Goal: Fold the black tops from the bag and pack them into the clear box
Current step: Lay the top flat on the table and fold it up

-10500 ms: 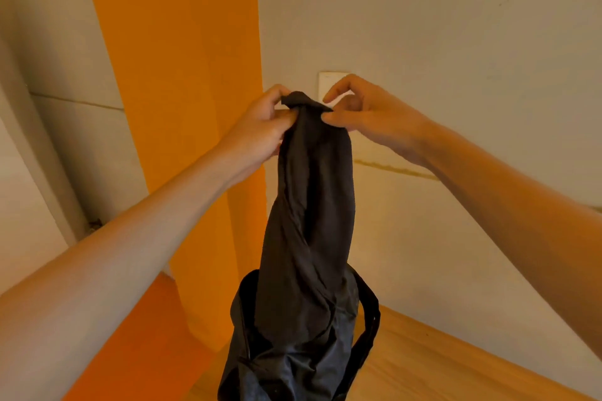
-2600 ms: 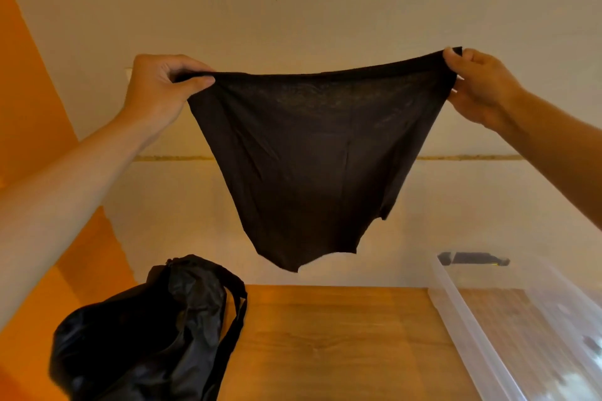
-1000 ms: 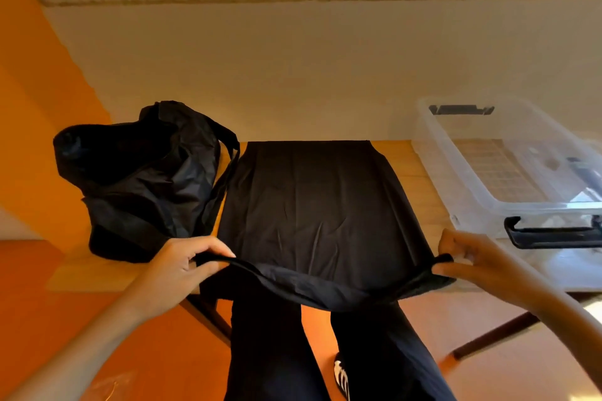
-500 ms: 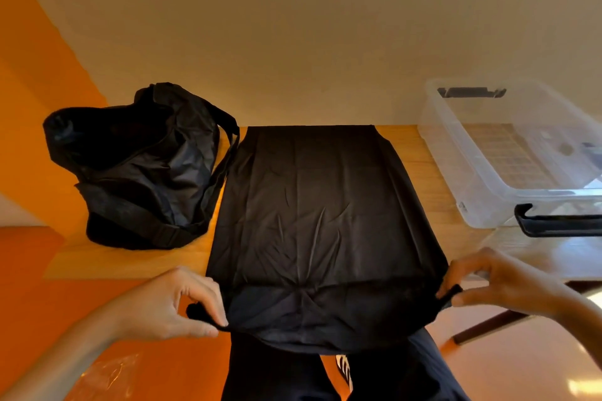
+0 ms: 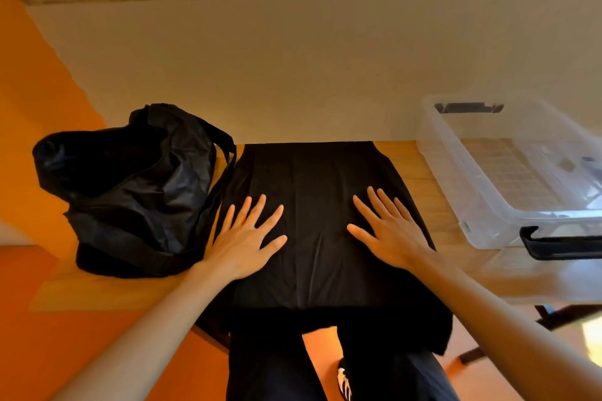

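Head view: my left hand (image 5: 247,238) and right hand (image 5: 387,231) lie flat with fingers spread, holding nothing, pressing the top (image 5: 312,179) spread on the desk (image 5: 412,169) beneath them. The bag (image 5: 130,192) sits just left of my left hand, the box (image 5: 456,192) right of my right. The cloth looks thin, limp and light; I'd pinch its side edges to fold.

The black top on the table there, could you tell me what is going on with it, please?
A person is pressing the left hand and the right hand flat on a black top spread out on the wooden table. It is not yet folded, and its near edge hangs over the table's front. The black bag sits to its left and the clear box to its right; no top shows in the box.
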`<state>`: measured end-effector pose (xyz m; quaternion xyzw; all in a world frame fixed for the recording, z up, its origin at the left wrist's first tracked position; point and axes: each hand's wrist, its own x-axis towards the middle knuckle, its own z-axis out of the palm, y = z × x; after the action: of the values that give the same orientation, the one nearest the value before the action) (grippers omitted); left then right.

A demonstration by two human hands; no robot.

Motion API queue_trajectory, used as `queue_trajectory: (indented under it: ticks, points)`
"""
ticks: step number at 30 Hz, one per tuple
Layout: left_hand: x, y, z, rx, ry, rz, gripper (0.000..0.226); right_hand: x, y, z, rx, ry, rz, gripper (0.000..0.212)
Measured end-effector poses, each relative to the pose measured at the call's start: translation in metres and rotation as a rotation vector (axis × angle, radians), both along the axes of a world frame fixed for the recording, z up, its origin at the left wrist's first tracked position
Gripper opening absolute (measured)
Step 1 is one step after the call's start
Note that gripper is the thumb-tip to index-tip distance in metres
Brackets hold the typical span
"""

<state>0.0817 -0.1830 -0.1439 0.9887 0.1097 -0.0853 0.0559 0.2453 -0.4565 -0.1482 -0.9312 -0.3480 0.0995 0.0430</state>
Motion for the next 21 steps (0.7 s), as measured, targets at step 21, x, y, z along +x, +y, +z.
queue_trajectory:
  ticks: [21]
  points:
    - [0.06,0.027,-0.004,0.076,-0.028,0.043,0.088,0.068,0.049,-0.005,-0.055,-0.023,-0.142,0.086]
